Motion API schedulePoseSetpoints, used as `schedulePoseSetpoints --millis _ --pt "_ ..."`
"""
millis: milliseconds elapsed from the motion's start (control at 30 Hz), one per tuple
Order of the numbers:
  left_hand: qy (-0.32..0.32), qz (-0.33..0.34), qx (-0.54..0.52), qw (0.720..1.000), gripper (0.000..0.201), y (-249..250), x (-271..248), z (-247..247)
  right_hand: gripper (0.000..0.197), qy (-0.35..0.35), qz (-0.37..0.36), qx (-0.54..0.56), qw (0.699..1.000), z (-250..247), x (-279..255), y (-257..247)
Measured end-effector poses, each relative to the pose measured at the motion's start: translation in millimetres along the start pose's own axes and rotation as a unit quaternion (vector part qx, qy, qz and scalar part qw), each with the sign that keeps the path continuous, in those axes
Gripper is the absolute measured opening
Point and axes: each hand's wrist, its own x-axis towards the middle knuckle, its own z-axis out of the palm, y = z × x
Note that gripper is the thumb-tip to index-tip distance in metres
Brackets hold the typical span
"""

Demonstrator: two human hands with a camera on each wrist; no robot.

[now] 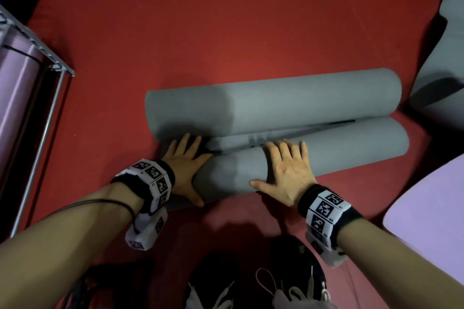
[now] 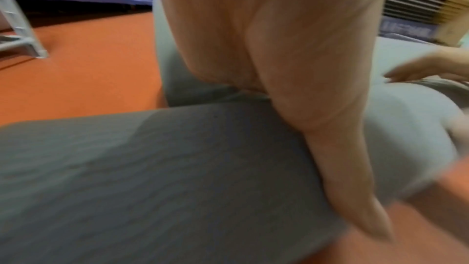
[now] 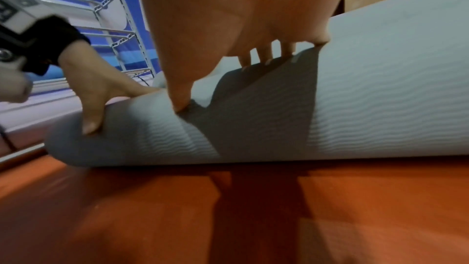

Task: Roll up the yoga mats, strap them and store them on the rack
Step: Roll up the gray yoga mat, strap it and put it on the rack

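Risk: the near roll of the grey yoga mat (image 1: 313, 155) could spring loose or coil crooked, since nothing clamps it. Left hand (image 1: 187, 165) and right hand (image 1: 286, 170) lie flat with fingers spread on the roll, pressing rather than gripping. Mat sits on the red floor (image 1: 226, 32), directly under both palms; the strap (image 1: 288, 134) lies just beyond the fingertips.

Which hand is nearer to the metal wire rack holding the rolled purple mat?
Left. The left hand presses the grey mat roll's end nearest the metal wire rack; the right hand rests mid-roll, farther away.
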Motion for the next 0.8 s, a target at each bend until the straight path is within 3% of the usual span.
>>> schedulePoseSetpoints --millis 100,200,367,533,667,800 --pt "-0.015 -0.002 0.046 0.999 0.131 -7 6 -11 0.117 -0.073 -0.032 -0.014 0.997 -5 7 9" --pt "-0.013 0.007 0.084 0.996 0.131 -13 12 -24 0.121 -0.091 -0.047 -0.032 0.994 -9 20 13" --pt "0.075 0.0 0.095 0.993 0.132 -25 9 -24 0.118 -0.093 -0.04 0.0 0.995 -16 39 18" --pt "0.108 -0.005 0.082 0.991 0.114 -33 5 -23 0.112 -0.112 -0.036 -0.007 0.993 -24 49 22" --pt "0.11 0.001 0.091 0.99 0.093 -38 9 -31 0.114 -0.085 0.016 -0.102 0.991 -26 45 24" --pt "0.122 -0.013 0.12 0.985 0.08 -42 12 -36 0.118 -0.036 0.043 -0.084 0.995 -17 38 20"
